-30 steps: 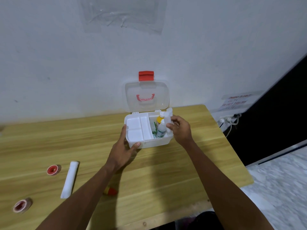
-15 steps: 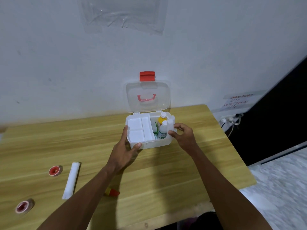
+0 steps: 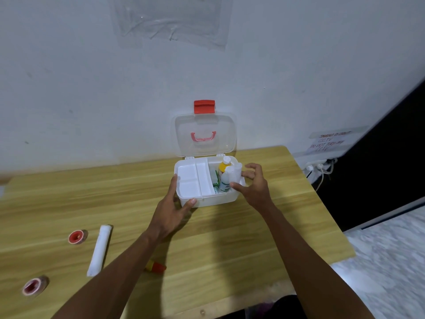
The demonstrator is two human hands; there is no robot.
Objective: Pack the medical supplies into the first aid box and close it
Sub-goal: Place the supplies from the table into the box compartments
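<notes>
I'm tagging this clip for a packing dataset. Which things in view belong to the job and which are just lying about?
Belong to the job:
first aid box
white roll at the right hand
two bottles inside
long white roll
two tape rolls
small red-and-yellow item

Lying about:
plastic sheet on the wall
CCTV notice
power strip

wall notice (image 3: 329, 141), apparently "CCTV DO NOT TURN OFF"

The first aid box (image 3: 208, 200) is white, its lid (image 3: 205, 134) see-through with a red latch (image 3: 204, 106) and pink-red handle (image 3: 203, 136). One bottle (image 3: 223, 166) is yellow — another bottle (image 3: 225, 180) white with green. The table (image 3: 230, 238) is light wood with stripes. Two tape rolls (image 3: 77, 236) are red inside — the gauze roll (image 3: 99, 249) is white.
</notes>
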